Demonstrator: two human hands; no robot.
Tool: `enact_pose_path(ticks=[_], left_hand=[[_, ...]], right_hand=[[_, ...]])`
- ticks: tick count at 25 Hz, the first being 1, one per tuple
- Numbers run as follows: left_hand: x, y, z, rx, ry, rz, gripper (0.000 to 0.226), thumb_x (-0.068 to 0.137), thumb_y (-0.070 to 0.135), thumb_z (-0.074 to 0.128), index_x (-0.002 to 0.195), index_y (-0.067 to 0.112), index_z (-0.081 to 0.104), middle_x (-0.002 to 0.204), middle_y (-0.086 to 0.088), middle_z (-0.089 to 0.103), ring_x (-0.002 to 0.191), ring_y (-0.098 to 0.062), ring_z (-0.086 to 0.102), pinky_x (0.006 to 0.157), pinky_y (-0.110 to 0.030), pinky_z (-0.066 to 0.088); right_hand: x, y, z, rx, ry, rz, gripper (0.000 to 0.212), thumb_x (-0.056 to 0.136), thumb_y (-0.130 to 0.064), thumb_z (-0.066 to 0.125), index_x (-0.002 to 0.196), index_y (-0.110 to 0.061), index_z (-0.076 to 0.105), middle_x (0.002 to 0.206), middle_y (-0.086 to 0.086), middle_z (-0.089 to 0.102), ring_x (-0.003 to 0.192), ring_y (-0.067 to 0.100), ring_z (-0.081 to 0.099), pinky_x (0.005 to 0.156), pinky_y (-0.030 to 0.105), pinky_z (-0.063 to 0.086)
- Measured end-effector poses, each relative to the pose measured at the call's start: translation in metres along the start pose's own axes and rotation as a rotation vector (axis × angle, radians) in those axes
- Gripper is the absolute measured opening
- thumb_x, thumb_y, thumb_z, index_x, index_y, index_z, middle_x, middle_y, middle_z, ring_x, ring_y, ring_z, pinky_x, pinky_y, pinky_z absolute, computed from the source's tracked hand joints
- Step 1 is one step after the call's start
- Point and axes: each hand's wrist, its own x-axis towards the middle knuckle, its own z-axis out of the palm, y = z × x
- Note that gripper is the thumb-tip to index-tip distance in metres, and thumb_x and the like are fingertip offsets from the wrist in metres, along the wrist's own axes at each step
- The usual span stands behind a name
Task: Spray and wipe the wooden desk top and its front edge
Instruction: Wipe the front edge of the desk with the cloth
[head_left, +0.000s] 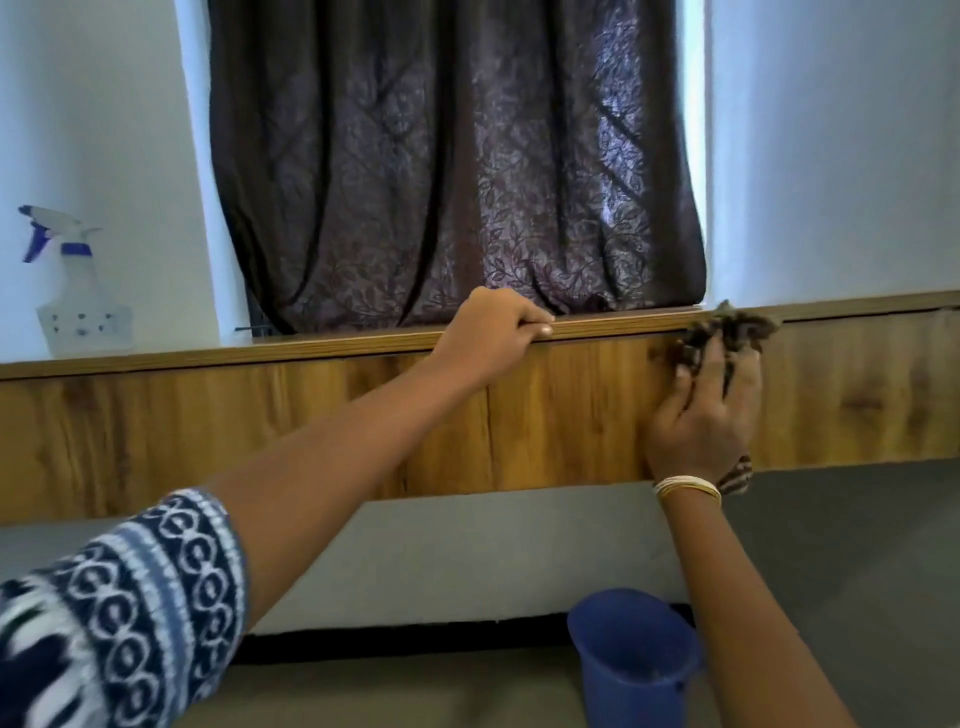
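Wiping cloth (727, 332) under right hand (701, 415), one spray bottle (78, 291) left.

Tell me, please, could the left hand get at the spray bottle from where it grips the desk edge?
Probably yes: the left hand grips the desk edge, and nothing stands between it and the spray bottle.

Your left hand (491, 332) blocks the desk front edge (311, 347) mid-run, spray bottle (78, 291) stands near the desk's left end, curtain (457, 166) crowds its back edge, edge bare between bottle and hand.
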Motion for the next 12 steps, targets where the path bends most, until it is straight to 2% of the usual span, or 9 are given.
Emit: enact_pose_path(ticks=[4, 5, 6, 9, 10, 11, 12], left_hand=[[0.008, 0.009, 0.028, 0.064, 0.152, 0.088, 0.024, 0.094, 0.032, 0.059, 0.108, 0.020, 0.075, 0.098, 0.000, 0.076, 0.087, -0.016, 0.071, 0.090, -0.038, 0.053], [0.008, 0.010, 0.027, 0.079, 0.147, 0.095, 0.025, 0.094, 0.033, 0.058, 0.108, 0.021, 0.075, 0.096, 0.000, 0.077, 0.084, -0.017, 0.071, 0.090, -0.037, 0.053], [0.009, 0.011, 0.023, 0.092, 0.126, 0.092, 0.025, 0.094, 0.033, 0.058, 0.109, 0.022, 0.074, 0.095, -0.001, 0.077, 0.082, -0.018, 0.070, 0.090, -0.035, 0.052], [0.019, 0.014, 0.013, 0.119, 0.001, 0.098, 0.025, 0.094, 0.025, 0.058, 0.114, 0.018, 0.072, 0.102, -0.007, 0.075, 0.087, -0.020, 0.069, 0.087, -0.022, 0.048], [0.023, 0.014, 0.011, 0.124, -0.048, 0.099, 0.025, 0.095, 0.022, 0.058, 0.115, 0.016, 0.071, 0.102, -0.009, 0.075, 0.081, -0.017, 0.069, 0.081, -0.012, 0.046], [0.025, 0.014, 0.009, 0.119, -0.095, 0.104, 0.025, 0.096, 0.021, 0.057, 0.116, 0.016, 0.071, 0.099, -0.010, 0.076, 0.068, -0.009, 0.067, 0.073, -0.004, 0.043], [0.026, 0.017, 0.010, 0.097, -0.131, 0.115, 0.025, 0.096, 0.021, 0.057, 0.116, 0.016, 0.071, 0.098, -0.010, 0.076, 0.058, 0.000, 0.062, 0.070, -0.004, 0.042]], right_hand=[[0.007, 0.008, -0.006, 0.006, 0.008, 0.146, 0.043, 0.102, -0.026, 0.042, 0.142, -0.012, 0.051, 0.147, 0.021, 0.044, 0.137, 0.040, 0.040, 0.109, 0.051, 0.038], [0.005, -0.002, -0.005, 0.022, -0.020, 0.113, 0.043, 0.101, -0.026, 0.043, 0.141, -0.013, 0.052, 0.148, 0.021, 0.043, 0.137, 0.040, 0.039, 0.110, 0.051, 0.037], [0.001, -0.014, -0.003, 0.040, -0.069, -0.014, 0.042, 0.101, -0.024, 0.046, 0.140, -0.014, 0.053, 0.148, 0.021, 0.043, 0.137, 0.041, 0.039, 0.111, 0.051, 0.036], [0.003, -0.017, -0.001, 0.092, -0.241, -0.611, 0.039, 0.097, -0.022, 0.053, 0.135, -0.018, 0.060, 0.148, 0.018, 0.046, 0.138, 0.038, 0.040, 0.111, 0.048, 0.034], [0.014, -0.004, -0.002, 0.106, -0.241, -0.695, 0.038, 0.096, -0.021, 0.056, 0.133, -0.019, 0.062, 0.147, 0.017, 0.048, 0.138, 0.036, 0.041, 0.111, 0.048, 0.035], [0.024, 0.012, -0.004, 0.109, -0.210, -0.679, 0.037, 0.095, -0.018, 0.059, 0.132, -0.019, 0.063, 0.146, 0.016, 0.049, 0.137, 0.036, 0.042, 0.110, 0.049, 0.037], [0.034, 0.029, -0.007, 0.105, -0.165, -0.586, 0.038, 0.094, -0.016, 0.059, 0.132, -0.018, 0.063, 0.146, 0.016, 0.049, 0.136, 0.037, 0.043, 0.109, 0.051, 0.038]])
